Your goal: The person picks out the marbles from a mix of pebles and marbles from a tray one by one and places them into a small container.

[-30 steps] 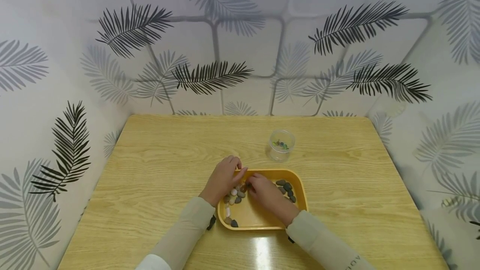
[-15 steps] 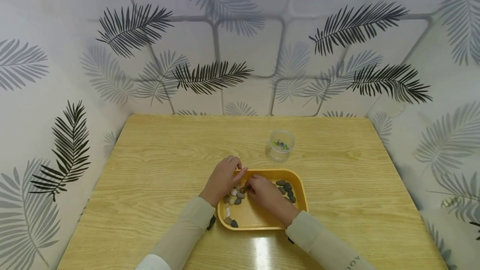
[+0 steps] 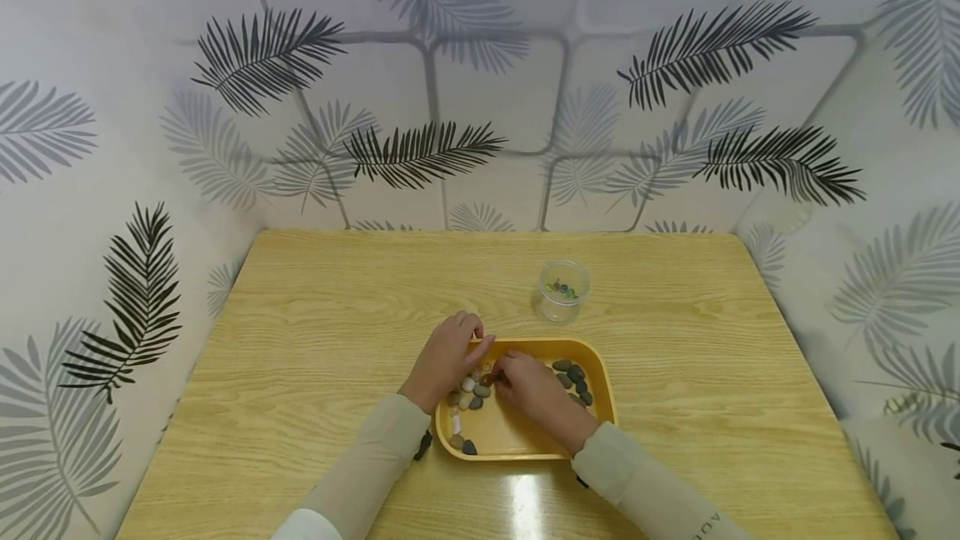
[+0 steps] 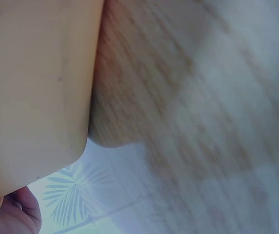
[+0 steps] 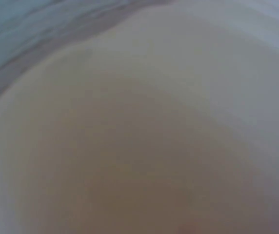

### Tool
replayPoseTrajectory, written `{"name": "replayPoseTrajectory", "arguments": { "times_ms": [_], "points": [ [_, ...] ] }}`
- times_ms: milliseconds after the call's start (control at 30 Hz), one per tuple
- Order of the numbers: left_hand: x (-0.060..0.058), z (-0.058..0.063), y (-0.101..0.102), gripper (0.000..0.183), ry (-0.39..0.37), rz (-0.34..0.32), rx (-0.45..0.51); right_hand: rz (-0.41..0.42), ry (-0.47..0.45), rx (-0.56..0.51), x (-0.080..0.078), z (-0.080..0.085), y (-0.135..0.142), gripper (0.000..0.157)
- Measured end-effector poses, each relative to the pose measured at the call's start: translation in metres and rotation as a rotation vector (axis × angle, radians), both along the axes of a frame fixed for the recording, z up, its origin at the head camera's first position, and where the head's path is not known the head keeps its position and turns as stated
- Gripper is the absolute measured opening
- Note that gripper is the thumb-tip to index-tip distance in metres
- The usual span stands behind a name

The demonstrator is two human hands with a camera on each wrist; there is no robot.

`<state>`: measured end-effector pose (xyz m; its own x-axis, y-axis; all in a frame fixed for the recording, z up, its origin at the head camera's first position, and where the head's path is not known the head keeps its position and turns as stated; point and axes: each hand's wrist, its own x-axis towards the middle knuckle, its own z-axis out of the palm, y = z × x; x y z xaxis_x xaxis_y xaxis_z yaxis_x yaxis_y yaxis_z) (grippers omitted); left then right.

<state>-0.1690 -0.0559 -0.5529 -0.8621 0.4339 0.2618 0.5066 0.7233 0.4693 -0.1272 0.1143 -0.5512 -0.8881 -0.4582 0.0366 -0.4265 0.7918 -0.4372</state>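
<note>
A yellow tray (image 3: 517, 437) holds pebbles along its edges. My left hand (image 3: 444, 361) grips the tray's far left rim, thumb over the inside. In the left wrist view, curled fingers (image 4: 25, 212) show at the tray's outer edge. Inside the tray, my right hand (image 3: 534, 388) has its fingers curled down and pinches a small dark pebble (image 3: 498, 375), mostly hidden by the fingertips. Beside it lie a brown pebble (image 3: 487, 379) and a cluster of white, grey and tan pebbles (image 3: 467, 390). The right wrist view is blurred, filled by the tray.
Behind the tray stands a clear round tub (image 3: 562, 293) with small green and dark pieces showing through. Dark pebbles (image 3: 575, 374) line the tray's right side. A white pebble (image 3: 456, 423) and a dark one (image 3: 468, 447) lie at the left. The wooden table (image 3: 337, 298) meets leaf-patterned walls.
My right fingertips shift very slightly beside the brown pebble, uncovering a little more of it. The left hand and the tray stay in place.
</note>
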Motion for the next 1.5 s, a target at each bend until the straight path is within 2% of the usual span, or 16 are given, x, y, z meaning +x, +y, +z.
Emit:
{"name": "replayPoseTrajectory", "arguments": {
  "times_ms": [267,533,933,1200,1367,1500],
  "points": [
    [0.000,0.001,0.000,0.025,-0.013,-0.003,0.002,-0.029,-0.021,-0.026,0.000,0.001,-0.001,0.006],
    [-0.001,-0.003,0.000,0.026,-0.002,-0.005,-0.003,-0.049,-0.001,-0.084,0.002,0.007,0.001,0.006],
    [-0.002,-0.002,0.001,0.025,0.003,0.001,-0.020,-0.085,-0.005,-0.194,0.002,0.020,0.021,0.007],
    [-0.002,0.001,0.002,0.024,0.011,0.001,-0.027,-0.129,-0.024,-0.276,0.003,0.040,0.041,0.009],
    [-0.001,0.000,0.002,0.024,0.008,0.002,-0.025,-0.149,0.039,-0.253,-0.006,0.052,0.060,0.010],
    [-0.001,0.000,0.002,0.025,0.002,-0.004,-0.020,-0.179,0.042,-0.259,-0.014,0.062,0.077,0.011]
  ]
}}
